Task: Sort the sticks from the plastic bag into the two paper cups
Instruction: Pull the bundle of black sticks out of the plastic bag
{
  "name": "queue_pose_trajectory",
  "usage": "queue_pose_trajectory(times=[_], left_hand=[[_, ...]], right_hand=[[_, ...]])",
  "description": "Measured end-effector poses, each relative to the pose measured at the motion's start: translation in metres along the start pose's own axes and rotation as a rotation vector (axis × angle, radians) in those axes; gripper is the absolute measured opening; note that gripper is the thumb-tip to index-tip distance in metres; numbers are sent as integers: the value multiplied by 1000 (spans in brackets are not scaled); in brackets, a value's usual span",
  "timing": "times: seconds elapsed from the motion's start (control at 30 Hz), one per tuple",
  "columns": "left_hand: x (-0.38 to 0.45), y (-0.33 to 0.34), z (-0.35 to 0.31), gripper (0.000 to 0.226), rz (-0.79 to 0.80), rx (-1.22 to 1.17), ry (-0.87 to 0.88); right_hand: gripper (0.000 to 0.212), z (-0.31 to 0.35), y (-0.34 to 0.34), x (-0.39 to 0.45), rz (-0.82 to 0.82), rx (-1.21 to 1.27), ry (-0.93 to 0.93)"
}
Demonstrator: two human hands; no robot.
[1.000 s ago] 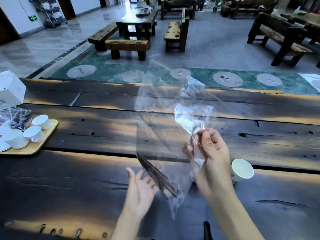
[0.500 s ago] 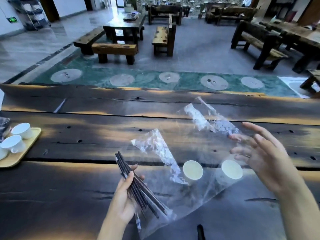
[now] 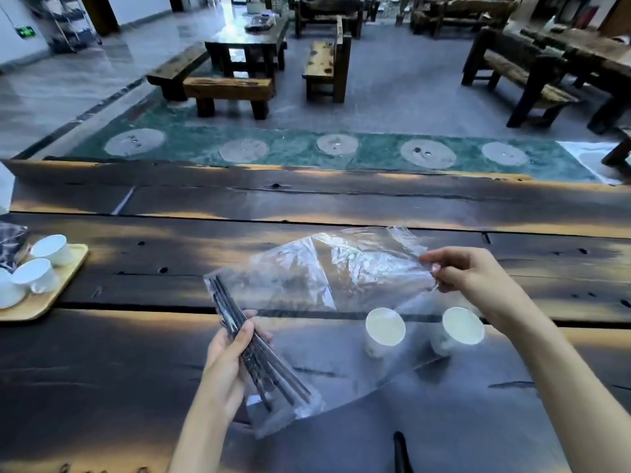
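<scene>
A clear plastic bag [image 3: 327, 278] is stretched above the dark wooden table [image 3: 341, 203]. Several dark sticks [image 3: 269, 367] lie in a bundle inside the bag's near-left end. My left hand [image 3: 228, 356] grips that bundle through the plastic. My right hand [image 3: 474, 278] pinches the bag's far-right edge between thumb and fingers. Two white paper cups stand upright on the table below the bag, the left cup [image 3: 384, 331] and the right cup [image 3: 459, 329], both partly seen through the plastic.
A light wooden tray [image 3: 51, 298] with white ceramic cups [image 3: 36, 276] sits at the table's left edge. A thin black object [image 3: 401, 452] pokes up at the near edge. Wooden benches and tables stand on the floor beyond.
My right hand has closed on the bag's far edge and pulled it taut to the right. My left hand keeps its grip on the sticks through the plastic.
</scene>
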State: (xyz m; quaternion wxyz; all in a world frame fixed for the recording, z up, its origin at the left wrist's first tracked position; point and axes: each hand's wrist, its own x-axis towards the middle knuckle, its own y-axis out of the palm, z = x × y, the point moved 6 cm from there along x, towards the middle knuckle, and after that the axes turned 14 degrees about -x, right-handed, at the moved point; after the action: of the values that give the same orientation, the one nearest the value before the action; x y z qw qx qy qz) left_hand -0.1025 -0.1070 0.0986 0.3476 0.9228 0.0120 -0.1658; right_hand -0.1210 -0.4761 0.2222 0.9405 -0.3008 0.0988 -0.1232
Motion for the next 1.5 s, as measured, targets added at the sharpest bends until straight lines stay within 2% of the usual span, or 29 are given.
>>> queue_pose_trajectory(times=[0.07, 0.17, 0.37, 0.47, 0.57, 0.67, 0.73, 0.83, 0.97, 1.0, 1.1, 1.13, 1.2, 1.27, 1.33, 1.43, 1.5], left_hand=[[2, -1, -7, 26, 4, 42, 40], [2, 1, -13, 26, 22, 83, 66], [0, -1, -17, 33, 19, 166, 120], [-1, -2, -17, 32, 1, 209, 128], [1, -6, -12, 28, -56, 234, 99], [4, -16, -8, 17, -144, 242, 64], [3, -20, -7, 19, -179, 256, 39], [1, -21, -9, 20, -173, 273, 29], [1, -21, -7, 15, -176, 271, 32], [1, -20, -7, 14, -168, 268, 35], [-2, -15, -9, 15, -128, 270, 39], [-3, -14, -10, 17, -116, 276, 34], [-3, -13, -11, 22, -106, 285, 29], [-3, -15, -12, 23, -116, 281, 29], [-3, -17, -13, 20, -128, 267, 33], [-6, -14, -14, 17, -108, 266, 15], [-9, -8, -12, 13, -61, 246, -23]], right_hand=[[17, -1, 8, 0, 15, 7, 35], [19, -5, 20, 2, 29, -69, 63], [14, -16, 31, 4, 0, -8, 126], [16, -27, 28, 6, -144, -167, 150], [16, -16, 26, -4, -262, -313, 91], [20, -13, 35, -8, -84, -67, 98], [17, -14, 36, -10, 0, 39, 94], [15, -11, 42, -18, 149, 277, 110], [18, -7, 48, -26, 287, 457, 141], [20, -4, 50, -28, 356, 568, 137], [25, 2, 61, -49, 719, 975, 154], [24, 2, 63, -54, 777, 1007, 181], [16, -9, 71, -50, 758, 820, 232], [15, -16, 75, -44, 566, 666, 283], [18, -18, 74, -43, 464, 788, 305], [27, -2, 72, -56, 636, 1124, 277], [35, -1, 70, -68, 720, 1104, 301]])
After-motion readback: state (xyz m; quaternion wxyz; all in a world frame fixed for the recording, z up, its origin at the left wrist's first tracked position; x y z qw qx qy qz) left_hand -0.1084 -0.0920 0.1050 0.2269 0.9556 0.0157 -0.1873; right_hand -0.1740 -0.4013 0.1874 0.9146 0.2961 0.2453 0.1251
